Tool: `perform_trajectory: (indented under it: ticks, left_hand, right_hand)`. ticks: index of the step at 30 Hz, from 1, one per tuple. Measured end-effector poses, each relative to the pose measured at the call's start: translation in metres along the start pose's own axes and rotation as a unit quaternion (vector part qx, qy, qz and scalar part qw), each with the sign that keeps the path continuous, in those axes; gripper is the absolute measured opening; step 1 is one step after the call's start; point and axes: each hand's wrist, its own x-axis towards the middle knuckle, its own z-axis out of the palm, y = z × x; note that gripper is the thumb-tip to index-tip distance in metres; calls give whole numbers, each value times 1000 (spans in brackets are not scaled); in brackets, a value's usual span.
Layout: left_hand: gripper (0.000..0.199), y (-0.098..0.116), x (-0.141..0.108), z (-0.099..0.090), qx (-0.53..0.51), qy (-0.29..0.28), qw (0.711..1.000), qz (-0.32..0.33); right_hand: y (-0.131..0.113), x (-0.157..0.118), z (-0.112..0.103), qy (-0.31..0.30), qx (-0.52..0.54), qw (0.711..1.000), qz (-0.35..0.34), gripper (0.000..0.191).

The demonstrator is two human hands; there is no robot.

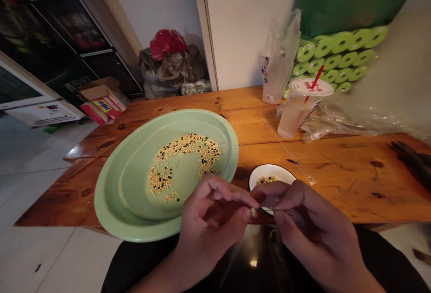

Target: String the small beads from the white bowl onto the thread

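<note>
Pale bead (253, 211) sits at the tips of my left hand (215, 221), pinched between thumb and fingers; probably gripped that close to the edge so its side facing the other hand stays free. From it a thin strand (266, 209) runs across the small gap to my right hand (313, 216), where thumb and forefinger press on it, I judge to keep it straight and steady; too fine for me to say whether it passes through the bead. Both wrists angle inward, fingers curled, fingertips near but apart, palms partly turned to each other. Just beyond the fingertips, partly covered by them, a white dish (283, 172) holds a few beads, likely set there for a short reach. Beyond and left of my left hand, the green basin (128, 185) bears many loose beads (193, 142), yellowish and dark. Farther out, past my right hand, a lidded cup (289, 115) stands upright on the wooden table (336, 185).
</note>
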Motion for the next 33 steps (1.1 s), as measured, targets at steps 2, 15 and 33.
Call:
perform_trajectory:
  ticks: [2,15,33]
  left_hand:
    - [27,0,-2,-1,48,7,999,12]
    - [37,-11,-10,-17,316,-25,933,172]
    - [27,-18,0,-8,197,54,972,114]
  right_hand:
    - [0,-1,0,-6,-13,1000,0,26]
    - [21,-3,1,-15,210,954,212,13]
    - [26,8,19,54,403,858,313,12]
